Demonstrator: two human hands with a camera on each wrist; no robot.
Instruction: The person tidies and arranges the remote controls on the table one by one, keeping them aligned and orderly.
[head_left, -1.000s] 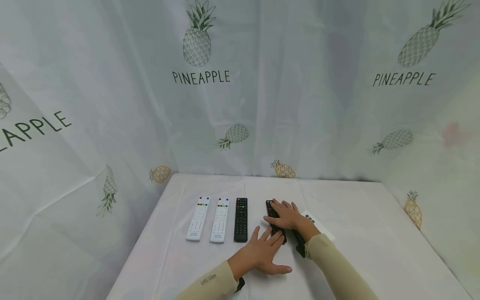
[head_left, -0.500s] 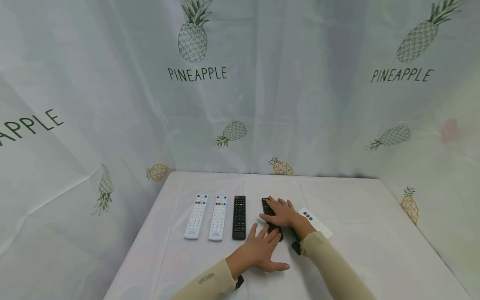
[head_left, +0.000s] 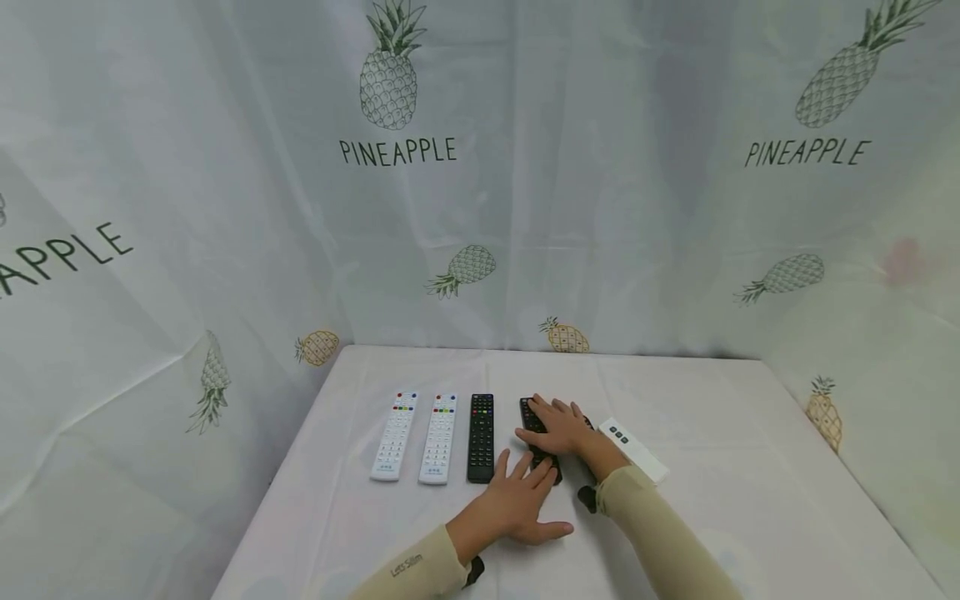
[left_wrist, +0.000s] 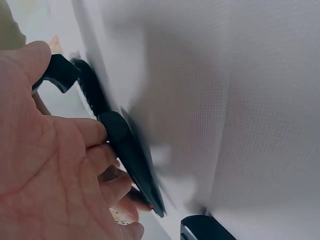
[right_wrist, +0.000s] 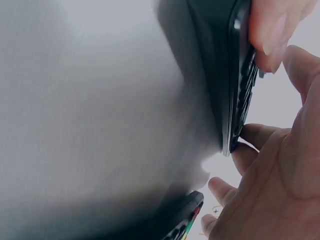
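Note:
A black remote control (head_left: 528, 415) lies slightly tilted on the white-covered table, right of centre. My left hand (head_left: 513, 506), fingers spread, touches its near end with the fingertips. Over its far half lies my right hand (head_left: 564, 428), also with fingers extended, covering much of the buttons. The left wrist view has the remote's dark edge (left_wrist: 131, 155) right at my fingertips. In the right wrist view, fingers of both hands meet its side (right_wrist: 220, 65). Partly hidden beneath my right wrist is another black remote (head_left: 588, 422).
Left of my hands stand a black remote (head_left: 481, 439) and two white remotes (head_left: 438, 439) (head_left: 394, 437), roughly in a row. A white remote with dark buttons (head_left: 636, 451) lies slanted at the right. Behind the table (head_left: 697, 400) hangs a pineapple-print curtain (head_left: 637, 208).
Both hands have shifted a little to the left, and the black remote under them has slid left, closer to the row. The head view has moved slightly.

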